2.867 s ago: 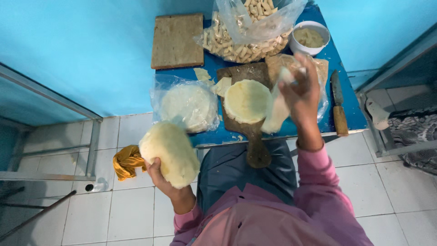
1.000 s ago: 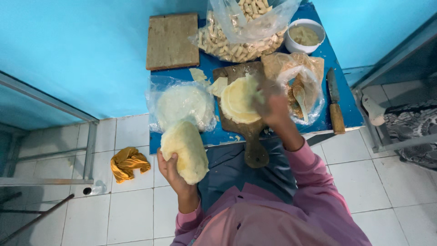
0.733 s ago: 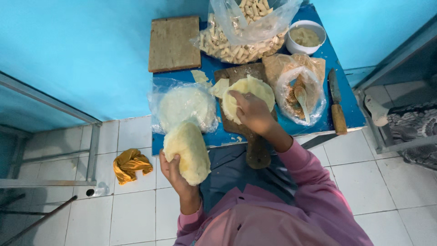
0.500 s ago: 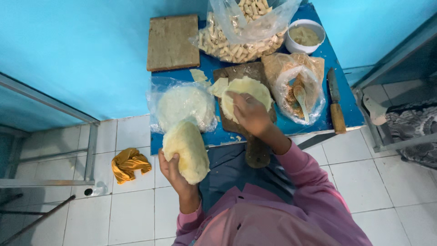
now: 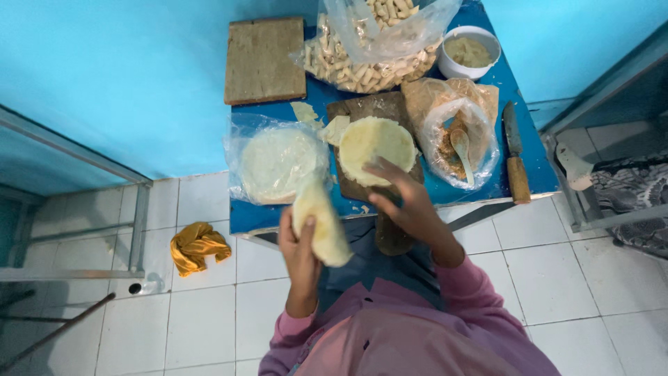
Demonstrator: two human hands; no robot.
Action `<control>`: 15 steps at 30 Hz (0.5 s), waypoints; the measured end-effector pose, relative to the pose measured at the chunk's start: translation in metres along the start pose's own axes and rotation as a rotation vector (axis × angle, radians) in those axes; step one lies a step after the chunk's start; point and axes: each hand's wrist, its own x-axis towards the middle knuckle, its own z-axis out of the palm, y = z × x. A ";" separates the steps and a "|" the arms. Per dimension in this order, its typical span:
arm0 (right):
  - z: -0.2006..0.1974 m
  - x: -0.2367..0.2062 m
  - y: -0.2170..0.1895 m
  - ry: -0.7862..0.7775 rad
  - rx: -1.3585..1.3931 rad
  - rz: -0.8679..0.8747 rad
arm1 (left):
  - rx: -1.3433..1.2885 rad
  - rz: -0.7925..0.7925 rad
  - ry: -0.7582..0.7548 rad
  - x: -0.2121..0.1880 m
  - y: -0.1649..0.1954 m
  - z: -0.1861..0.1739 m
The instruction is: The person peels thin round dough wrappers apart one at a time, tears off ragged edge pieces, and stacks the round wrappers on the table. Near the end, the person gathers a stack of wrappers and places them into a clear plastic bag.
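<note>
The stack of pale dough wrappers, folded over, sits in the left hand, fingers closed round it, long axis running from the table's near edge down toward the person, tilted slightly right. It has shifted rightward since half a second ago. The right hand, open-fingered and holding nothing, rests on the near edge of the round wrapper on the wooden cutting board. Left of that lies the bagged wrapper pile.

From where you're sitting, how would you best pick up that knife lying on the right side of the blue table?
Take the knife by its brown wooden handle, the end nearest you, which reaches the table's front edge. Come from above with the right hand, since it lies flat, blade pointing away toward the wall. The spoon bag sits close on its left, so approaching from the right looks clearer.
</note>
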 end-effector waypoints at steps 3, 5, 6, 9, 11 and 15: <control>0.011 -0.019 -0.027 0.063 0.328 -0.031 | 0.057 0.030 -0.143 0.007 -0.014 0.015; 0.023 -0.024 -0.040 0.139 0.387 -0.044 | 0.050 -0.007 -0.185 0.008 -0.017 0.024; 0.027 -0.026 -0.045 0.189 0.313 -0.024 | 0.046 -0.027 -0.205 0.006 -0.017 0.027; 0.026 -0.030 -0.043 0.268 0.138 -0.069 | -0.016 -0.007 -0.263 0.001 -0.017 0.031; 0.026 -0.035 -0.036 0.292 0.072 -0.092 | -0.020 0.001 -0.297 0.000 -0.019 0.029; 0.045 -0.040 -0.019 0.419 0.272 0.064 | 0.024 -0.001 -0.275 0.001 -0.032 0.018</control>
